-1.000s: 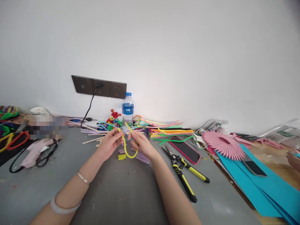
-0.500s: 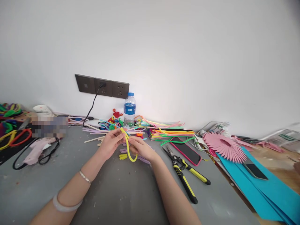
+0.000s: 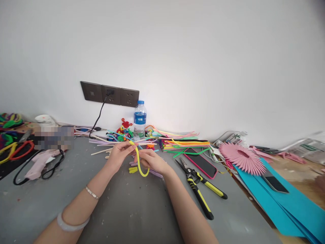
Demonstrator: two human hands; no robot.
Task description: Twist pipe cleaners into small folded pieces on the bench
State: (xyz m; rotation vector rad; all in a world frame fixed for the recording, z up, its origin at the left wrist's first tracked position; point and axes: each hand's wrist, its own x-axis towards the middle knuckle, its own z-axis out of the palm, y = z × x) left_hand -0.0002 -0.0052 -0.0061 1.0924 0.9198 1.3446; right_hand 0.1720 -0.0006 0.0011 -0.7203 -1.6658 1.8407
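A yellow pipe cleaner (image 3: 139,165) runs between my hands, its lower part hanging in a curve. My left hand (image 3: 120,155) is closed, pinching its upper end between thumb and fingers. My right hand (image 3: 153,161) is closed on the same pipe cleaner, just right of my left hand. The exact grip of the right fingertips is partly hidden. Beneath and behind the hands lie a small bent yellow piece (image 3: 133,169) and some purple pieces (image 3: 155,174) on the grey table (image 3: 127,210).
Pliers (image 3: 198,186) and a pink-edged phone (image 3: 201,164) lie to the right. Pipe cleaner bundles (image 3: 186,145) and a water bottle (image 3: 139,120) stand near the wall. A glue gun (image 3: 37,166) is left; a pink paper fan (image 3: 242,157) and blue sheets (image 3: 276,200) are far right.
The upper part of the yellow pipe cleaner has shifted slightly between my fingers. Both hands stay in nearly the same place, and the view has moved a little.
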